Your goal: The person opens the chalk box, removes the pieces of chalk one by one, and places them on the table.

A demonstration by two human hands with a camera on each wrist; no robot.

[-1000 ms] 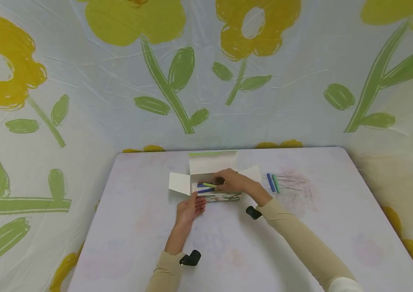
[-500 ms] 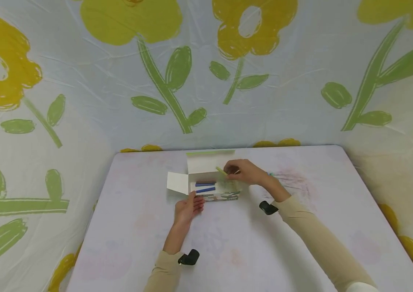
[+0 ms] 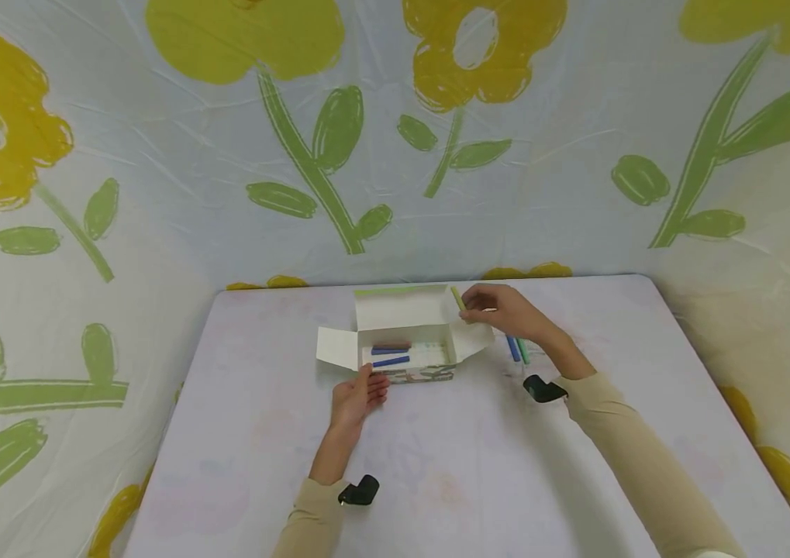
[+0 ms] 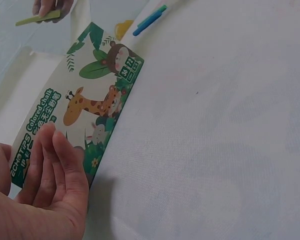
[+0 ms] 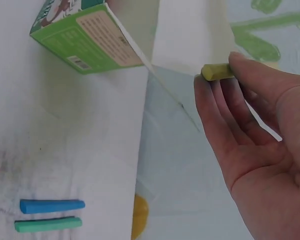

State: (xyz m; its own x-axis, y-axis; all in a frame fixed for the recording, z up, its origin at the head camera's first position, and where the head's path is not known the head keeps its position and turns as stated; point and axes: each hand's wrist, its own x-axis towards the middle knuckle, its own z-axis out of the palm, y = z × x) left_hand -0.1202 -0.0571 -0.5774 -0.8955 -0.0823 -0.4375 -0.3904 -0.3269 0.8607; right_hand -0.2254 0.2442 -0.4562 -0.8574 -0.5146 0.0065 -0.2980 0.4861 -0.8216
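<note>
Pinching a yellow-green chalk (image 5: 215,72) between the thumb and fingertips of the right hand (image 3: 501,307), in a narrow grip with just that one stick inside it. Holding it tilted and up off the table (image 3: 436,480), near the right edge of the lid (image 3: 401,308) in the head view. Resting the left hand (image 3: 356,399) at the near left corner of the box (image 3: 424,375), with the thumb at the rim and relaxed, slightly bent fingers against the printed front. Loose in look at that corner, with a wide gap between thumb and fingers; cannot tell how firmly pressing. Bearing on that front, in the left wrist view, a printed giraffe (image 4: 82,106) and the words "Colored chalk". Folded outward at the ends into a left flap (image 3: 337,347) and a right flap (image 3: 473,339). Containing, in the left part of the box, a brown chalk (image 3: 395,346), a dark blue chalk (image 3: 389,352) just beside it and another blue one (image 3: 391,361) nearer the front. Lying on the table to the right of the box, side by side: a bright blue chalk (image 5: 52,206) and a green chalk (image 5: 48,224). Backed by a flowered cloth (image 3: 192,155). Dressed in beige sleeves (image 3: 646,473).
</note>
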